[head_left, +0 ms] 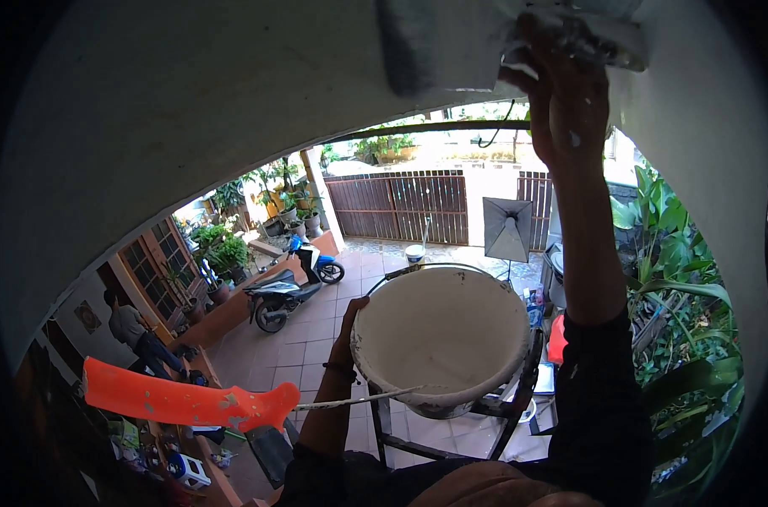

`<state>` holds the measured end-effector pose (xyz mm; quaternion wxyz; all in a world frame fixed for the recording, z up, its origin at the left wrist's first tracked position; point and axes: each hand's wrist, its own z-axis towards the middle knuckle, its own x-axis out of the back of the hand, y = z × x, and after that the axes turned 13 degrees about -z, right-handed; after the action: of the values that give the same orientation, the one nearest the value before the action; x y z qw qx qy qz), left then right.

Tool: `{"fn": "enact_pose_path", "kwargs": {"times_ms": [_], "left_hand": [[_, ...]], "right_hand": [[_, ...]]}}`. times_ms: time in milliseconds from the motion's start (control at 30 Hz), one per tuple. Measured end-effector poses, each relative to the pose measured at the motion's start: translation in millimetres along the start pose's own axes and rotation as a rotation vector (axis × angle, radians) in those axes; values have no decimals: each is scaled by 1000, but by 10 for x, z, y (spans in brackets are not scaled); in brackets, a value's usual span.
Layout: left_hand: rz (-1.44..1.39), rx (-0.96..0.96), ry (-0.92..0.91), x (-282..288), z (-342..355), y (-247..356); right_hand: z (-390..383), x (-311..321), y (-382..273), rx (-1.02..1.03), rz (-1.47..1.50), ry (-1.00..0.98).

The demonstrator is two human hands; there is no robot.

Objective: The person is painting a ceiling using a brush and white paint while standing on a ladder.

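A large paint bucket [439,338], pale inside with paint smears on its rim, stands before me on a dark stepladder [519,406]. At its left rim my left hand [348,331] is closed around the side. Across the near rim lies a paint roller's orange handle [190,406], its thin metal rod [350,402] reaching into the bucket; the roller end is not visible. My right hand [566,106] is raised to the pale ceiling [215,76], fingers closed on a blurred, whitish, paint-smeared flat tool [599,42] whose kind I cannot make out.
Below, the tiled patio [295,346] holds a parked motor scooter [291,283] and a small white pail [415,252]. A grey floodlight-like panel [508,228] stands near the gate [401,203]. Leafy plants [680,296] grow at right. A person [135,325] stands at left.
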<state>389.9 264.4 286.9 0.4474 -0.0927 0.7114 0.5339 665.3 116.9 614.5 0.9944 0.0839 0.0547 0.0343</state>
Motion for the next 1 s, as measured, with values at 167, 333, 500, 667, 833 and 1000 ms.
{"fn": "enact_pose_path", "kwargs": {"times_ms": [167,333,500,667,833,1000], "left_hand": [[66,15,25,-162,42,3],[48,55,41,-140,44,47],[107,52,40,-112,96,58],[225,-319,47,-338,-129,-83],[81,-98,11,-388,-201,-7],[135,-157,9,-449,-265,-4]], "right_hand": [[-212,932,315,-143,-189,82],[-208,1270,372,-256,-590,238],[-99,1272,229,-183,-887,336],[-94,415,43,93,-1314,122],[-240,-240,-412,297,-971,39],[-9,-830,-869,18,-395,293]]}}
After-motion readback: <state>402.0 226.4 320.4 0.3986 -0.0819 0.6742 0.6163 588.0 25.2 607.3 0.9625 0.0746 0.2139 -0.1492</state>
